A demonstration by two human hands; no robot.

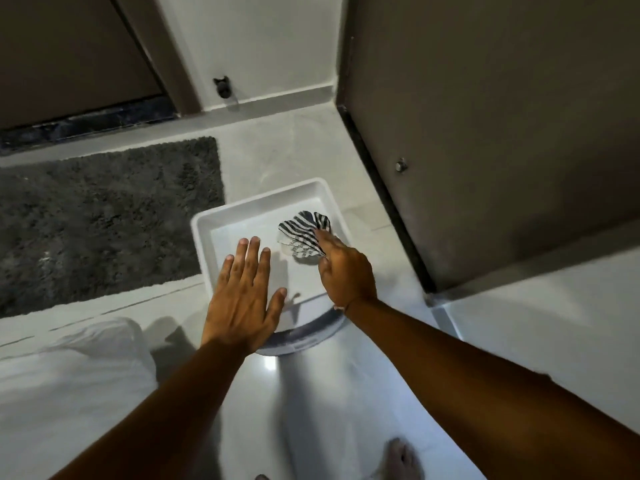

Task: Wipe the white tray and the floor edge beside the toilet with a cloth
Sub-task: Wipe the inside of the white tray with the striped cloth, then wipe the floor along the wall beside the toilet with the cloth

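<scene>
A white rectangular tray (221, 221) lies on the pale tiled floor in the middle of the head view. Inside it, toward its right side, is a crumpled black-and-white striped cloth (304, 233). My right hand (346, 271) presses on the cloth's near edge, fingers closed over it. My left hand (244, 292) lies flat with fingers spread on the tray's near left part, holding nothing. No toilet is visible.
A dark grey shaggy mat (104, 220) lies left of the tray. A brown door (485, 133) stands open on the right, its lower edge close to the tray. A round grey object (304, 336) pokes out under the tray's near edge. My bare foot (403, 459) is at the bottom.
</scene>
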